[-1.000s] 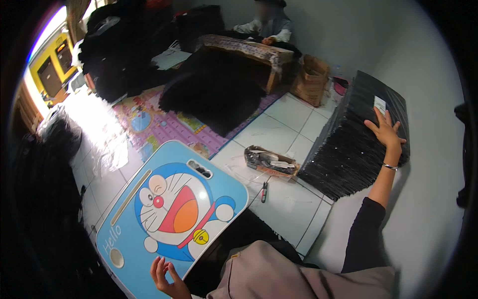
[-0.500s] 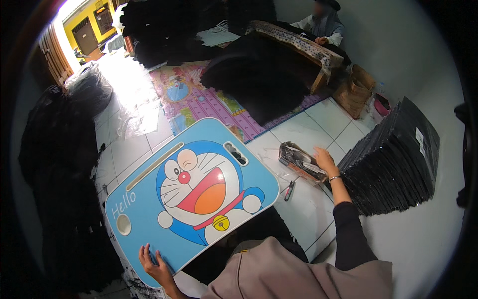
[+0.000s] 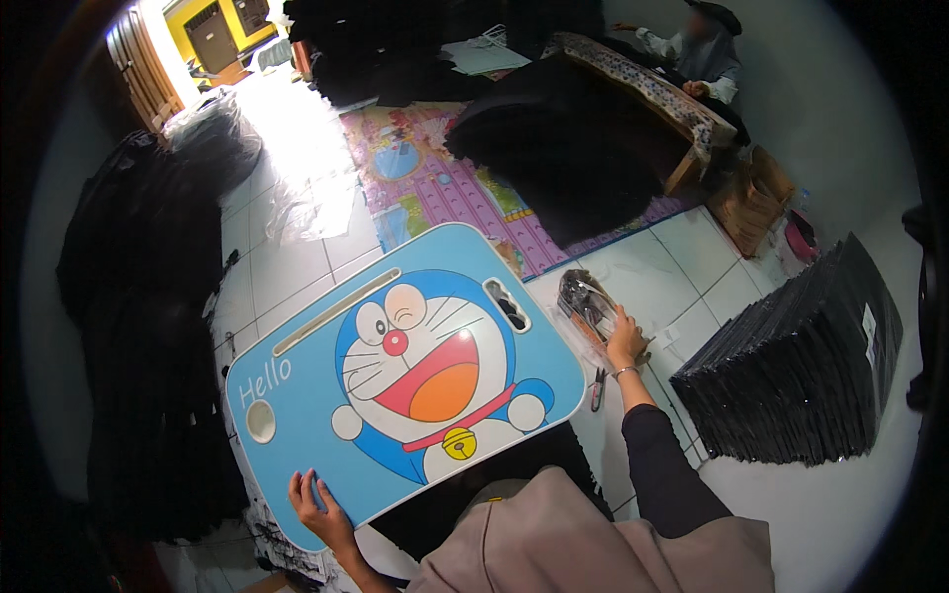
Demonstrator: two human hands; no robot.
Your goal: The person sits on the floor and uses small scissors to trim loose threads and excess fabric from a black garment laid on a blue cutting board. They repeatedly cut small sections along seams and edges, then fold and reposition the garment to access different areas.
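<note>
A light blue lap desk (image 3: 297,395) printed with a blue-and-white cartoon cat lies on the floor in front of me. My left hand (image 3: 318,504) rests on its near edge with fingers spread. My right hand (image 3: 625,338) reaches out to the right and lies on a clear plastic packet with dark contents (image 3: 585,301) on the white tiles. I cannot tell whether the fingers grip the packet. A small pair of snips (image 3: 597,388) lies on the floor just below that hand.
A tall leaning stack of black packets (image 3: 806,371) stands at the right. A colourful play mat (image 3: 435,183), dark fabric heaps (image 3: 563,158) and a low wooden table (image 3: 652,89) lie beyond; another person (image 3: 704,54) sits there. Black bags (image 3: 148,326) pile at the left.
My right hand left the top of the black stack and came down to the clear packet on the floor. My view swung left; the left hand stayed on the desk's edge.
</note>
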